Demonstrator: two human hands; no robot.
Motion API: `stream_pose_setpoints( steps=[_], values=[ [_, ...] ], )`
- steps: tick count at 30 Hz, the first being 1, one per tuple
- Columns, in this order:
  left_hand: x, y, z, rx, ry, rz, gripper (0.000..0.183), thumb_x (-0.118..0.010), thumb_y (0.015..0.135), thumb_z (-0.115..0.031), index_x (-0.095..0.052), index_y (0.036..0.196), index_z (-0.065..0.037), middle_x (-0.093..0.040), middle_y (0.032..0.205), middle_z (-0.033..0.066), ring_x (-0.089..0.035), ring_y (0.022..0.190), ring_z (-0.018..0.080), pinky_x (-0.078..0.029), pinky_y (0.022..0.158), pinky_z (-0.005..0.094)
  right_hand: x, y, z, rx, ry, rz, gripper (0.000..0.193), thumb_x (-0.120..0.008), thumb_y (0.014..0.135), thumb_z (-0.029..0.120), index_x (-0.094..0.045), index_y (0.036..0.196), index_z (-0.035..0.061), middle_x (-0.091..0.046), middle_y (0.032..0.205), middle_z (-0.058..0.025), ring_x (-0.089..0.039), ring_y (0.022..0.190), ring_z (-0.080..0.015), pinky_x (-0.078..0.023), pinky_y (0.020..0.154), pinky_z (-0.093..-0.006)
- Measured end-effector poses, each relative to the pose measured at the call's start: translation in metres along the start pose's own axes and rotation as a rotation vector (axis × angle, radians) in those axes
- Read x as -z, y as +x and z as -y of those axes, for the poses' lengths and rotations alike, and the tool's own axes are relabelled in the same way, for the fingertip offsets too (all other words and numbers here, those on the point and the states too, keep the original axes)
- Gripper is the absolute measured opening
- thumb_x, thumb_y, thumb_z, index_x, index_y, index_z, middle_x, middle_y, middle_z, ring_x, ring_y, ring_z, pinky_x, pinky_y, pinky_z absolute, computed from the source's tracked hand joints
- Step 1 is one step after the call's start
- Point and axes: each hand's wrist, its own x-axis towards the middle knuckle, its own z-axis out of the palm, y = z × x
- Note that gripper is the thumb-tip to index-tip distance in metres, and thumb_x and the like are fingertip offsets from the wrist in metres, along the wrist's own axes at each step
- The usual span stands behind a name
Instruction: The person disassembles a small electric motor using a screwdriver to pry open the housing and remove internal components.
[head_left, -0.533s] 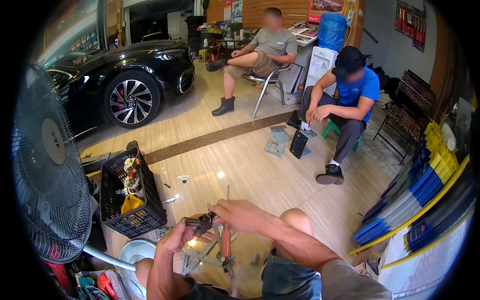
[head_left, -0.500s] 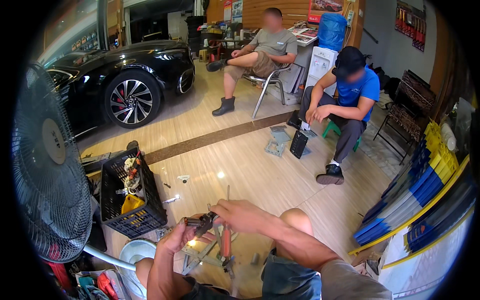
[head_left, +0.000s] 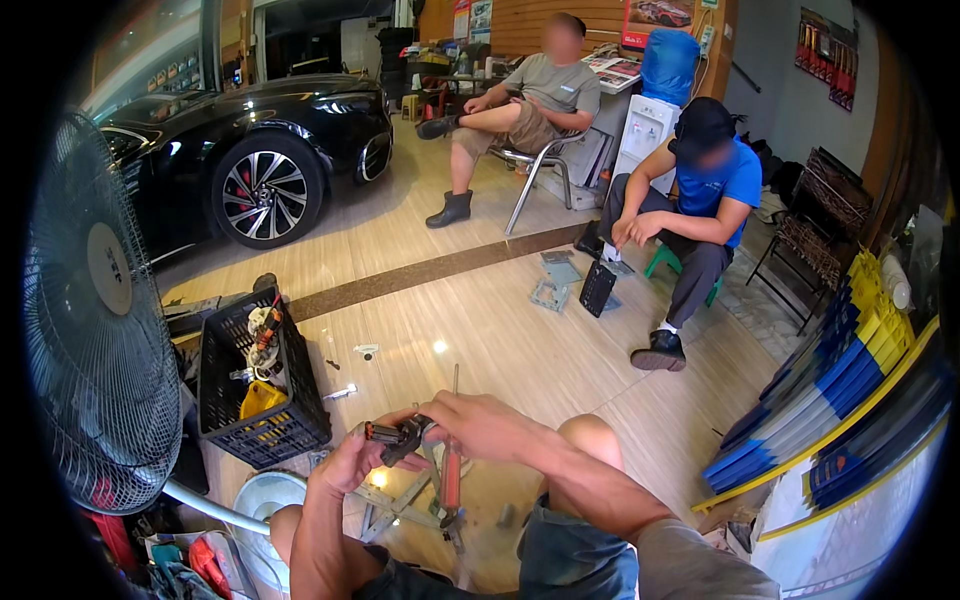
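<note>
Low in front of me, my left hand (head_left: 347, 462) grips a small black part (head_left: 405, 440) with a ribbed, reddish-brown cylindrical end. My right hand (head_left: 475, 425) closes over the part's other side, its fingertips against it. A screwdriver (head_left: 451, 484) with a red handle sits in the right hand; its thin shaft points up past the knuckles and the handle hangs below the palm. The right fingers hide where the hands meet. Beneath them are crossed metal bars (head_left: 395, 508) and a small grey cylinder (head_left: 506, 515) on the floor.
To the left stand a fan (head_left: 105, 270), a black crate (head_left: 265, 440) of parts and a whitish bucket (head_left: 270, 500). A person in blue (head_left: 715, 185) sits by metal plates (head_left: 550, 294); another (head_left: 550, 85) sits farther back. Beyond is a black car (head_left: 250, 120); blue-yellow packages (head_left: 830, 370) stand right.
Both hands and the black part have shifted very slightly, with the part turned a little. The grip looks the same. My view has moved a touch.
</note>
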Motion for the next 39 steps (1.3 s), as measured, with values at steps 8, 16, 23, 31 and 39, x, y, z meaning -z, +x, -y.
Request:
stream_pose_setpoints(
  steps=[8,16,23,31,39],
  values=[
    [-0.011,0.006,-0.015,-0.015,0.03,-0.113,0.094,-0.042,0.088,-0.074,-0.037,0.146,0.0,-0.063,0.122,0.0161,-0.068,0.097,0.0292,-0.053,0.088,0.0413,0.003,0.003,0.002,-0.07,0.019,0.065,0.029,-0.064,0.09,0.014,-0.052,0.114,0.0044,-0.057,0.098,-0.015,-0.063,0.091,-0.0363,-0.052,0.073,-0.045],
    [0.01,0.02,0.01,0.128,-0.059,-0.348,0.083,-0.027,0.096,-0.07,-0.06,0.125,0.0,-0.07,0.1,0.0114,-0.068,0.077,0.0209,-0.055,0.074,0.0317,-0.008,0.008,-0.008,-0.129,0.27,0.116,0.02,-0.06,0.087,0.009,-0.06,0.105,0.0009,-0.066,0.097,-0.0187,-0.064,0.092,-0.0405,-0.05,0.078,-0.0463],
    [-0.032,0.025,-0.017,0.038,-0.261,-0.494,0.072,-0.024,0.101,-0.058,-0.062,0.121,0.0,-0.066,0.094,0.008,-0.062,0.083,0.0183,-0.051,0.076,0.0303,-0.009,0.004,-0.006,-0.1,0.42,0.035,0.031,-0.052,0.101,0.029,-0.063,0.103,0.0003,-0.066,0.083,-0.0188,-0.065,0.075,-0.0343,-0.05,0.071,-0.0409],
    [-0.018,0.024,-0.008,-0.281,-0.603,-0.497,0.062,-0.034,0.102,-0.05,-0.059,0.123,0.002,-0.069,0.096,0.0137,-0.067,0.09,0.0261,-0.052,0.085,0.0371,-0.015,0.012,0.003,-0.225,0.474,0.001,0.038,-0.05,0.102,0.036,-0.062,0.095,0.0006,-0.063,0.073,-0.0171,-0.06,0.065,-0.0277,-0.048,0.064,-0.0381],
    [-0.031,0.021,-0.02,-0.514,-0.695,-0.375,0.072,-0.039,0.096,-0.061,-0.047,0.138,-0.002,-0.063,0.123,0.018,-0.064,0.106,0.0305,-0.046,0.098,0.0429,-0.019,0.015,0.01,-0.325,0.646,-0.032,0.039,-0.049,0.103,0.037,-0.063,0.096,0.0005,-0.062,0.071,-0.0123,-0.06,0.067,-0.0229,-0.047,0.061,-0.0356]
  ],
)
